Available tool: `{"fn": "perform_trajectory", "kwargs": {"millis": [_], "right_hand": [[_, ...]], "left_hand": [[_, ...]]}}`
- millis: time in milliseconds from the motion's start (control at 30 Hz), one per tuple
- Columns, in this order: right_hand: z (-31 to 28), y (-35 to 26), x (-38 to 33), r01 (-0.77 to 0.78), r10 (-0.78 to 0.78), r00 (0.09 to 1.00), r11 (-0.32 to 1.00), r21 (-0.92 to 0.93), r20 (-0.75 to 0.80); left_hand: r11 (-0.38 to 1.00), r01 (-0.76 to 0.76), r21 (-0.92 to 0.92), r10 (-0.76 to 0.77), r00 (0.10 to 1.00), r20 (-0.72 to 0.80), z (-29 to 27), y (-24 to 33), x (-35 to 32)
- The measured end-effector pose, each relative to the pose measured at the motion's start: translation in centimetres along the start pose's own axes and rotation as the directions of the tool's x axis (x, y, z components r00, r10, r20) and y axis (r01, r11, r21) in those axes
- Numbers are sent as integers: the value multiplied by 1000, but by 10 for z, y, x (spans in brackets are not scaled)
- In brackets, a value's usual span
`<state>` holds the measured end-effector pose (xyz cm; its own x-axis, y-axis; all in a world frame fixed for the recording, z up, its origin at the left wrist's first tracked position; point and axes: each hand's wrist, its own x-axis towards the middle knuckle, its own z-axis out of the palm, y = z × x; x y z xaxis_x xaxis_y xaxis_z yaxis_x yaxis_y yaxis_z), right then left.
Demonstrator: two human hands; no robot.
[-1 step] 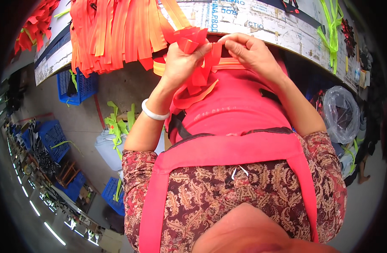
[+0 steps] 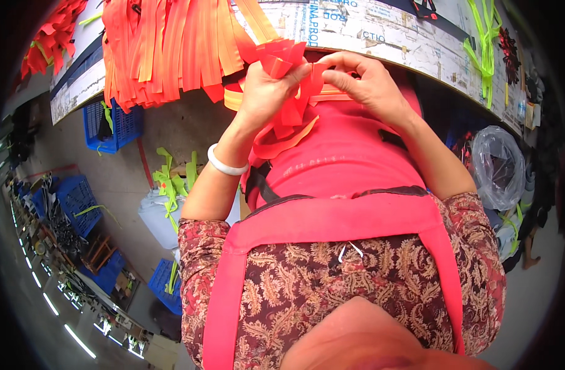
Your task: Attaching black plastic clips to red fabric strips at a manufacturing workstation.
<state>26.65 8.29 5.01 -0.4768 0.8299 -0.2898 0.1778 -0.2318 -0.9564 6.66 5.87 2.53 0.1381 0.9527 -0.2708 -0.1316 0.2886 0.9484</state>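
My left hand [image 2: 265, 92] is closed round a bunch of red-orange zippers [image 2: 288, 117], their ends sticking up above the fist and hanging down over my red apron [image 2: 350, 160]. At the side of that bunch, my right hand [image 2: 372, 83] pinches the edge of one orange zipper end [image 2: 316, 77] between thumb and forefinger. The right hand's other fingers are curled and partly hidden. Left of my hands, a thick row of orange zippers [image 2: 165, 49] hangs over the table edge.
The worktable [image 2: 381, 37] has a worn, printed white surface. Lime-green strips [image 2: 483, 49] hang off its right side. Blue crates [image 2: 125, 132] stand on the floor at left, near a pale bag with green strips [image 2: 159, 213]. A clear plastic bag [image 2: 498, 166] is at right.
My right hand has shifted slightly left, and its thumb and forefinger have closed on the zipper end. The left hand stays nearly in place with its bunch.
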Motion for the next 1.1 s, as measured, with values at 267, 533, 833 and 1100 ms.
{"fn": "perform_trajectory", "kwargs": {"millis": [267,533,833,1100], "right_hand": [[3,23,9,-242,181,967,878,414,181],[-21,21,7,-183,115,978,866,465,172],[-15,41,9,-210,154,977,798,564,146],[-10,63,0,-390,345,918,696,603,196]], "left_hand": [[979,-206,-8,205,969,140,6,13,-4],[997,-58,55,52,992,114,-3,-3,5],[980,-19,200,-5,993,120,2,-1,2],[980,-18,198,-10,990,139,1,-8,-3]]}}
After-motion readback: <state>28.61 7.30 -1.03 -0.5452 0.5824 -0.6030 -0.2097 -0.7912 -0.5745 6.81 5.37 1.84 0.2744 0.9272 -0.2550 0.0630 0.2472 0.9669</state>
